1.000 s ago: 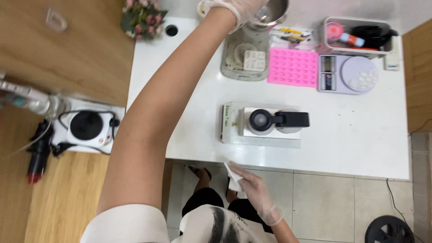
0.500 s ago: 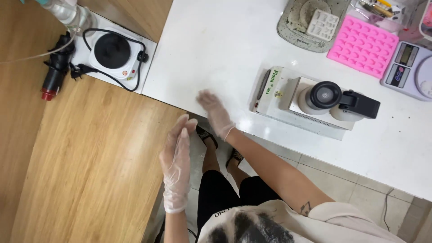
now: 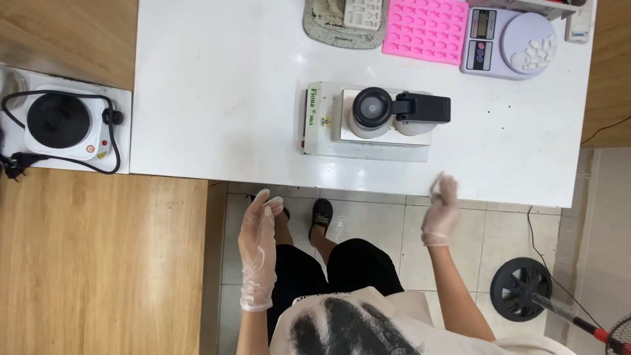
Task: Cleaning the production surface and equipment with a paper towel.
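White table (image 3: 217,92) seen from straight above, its near edge running across mid-frame; pale floor tiles below it, wood flooring to the left. Person seated or standing at the edge, black trousers and dark shoes visible under the table line. Both hands in thin clear gloves. Right hand (image 3: 442,213) at the near table edge, right of centre, fingers bunched around a small white wad (image 3: 442,183), which looks like tissue or cloth, pressed against the tabletop right at the rim. Left hand (image 3: 258,246) off the table, hanging over the floor tiles just below the edge, fingers straight and together, holding nothing, touching nothing. The two hands are well apart. Middle of the table: a flat white base (image 3: 365,139) carrying a white block with a round black-topped cup (image 3: 371,108) and a black arm (image 3: 424,108) lying to its right; the right hand is near its lower right corner but clear of it. Far edge, left to right: grey round-cornered mat (image 3: 325,29) with a small white mould (image 3: 363,12) on it, pink silicone mould (image 3: 426,29) with rows of cavities, pale lilac kitchen scale (image 3: 509,43) with white bits on its round platter. Left of the table, on a separate white stand: single electric hotplate (image 3: 59,121), black disc, black cord looped around it.
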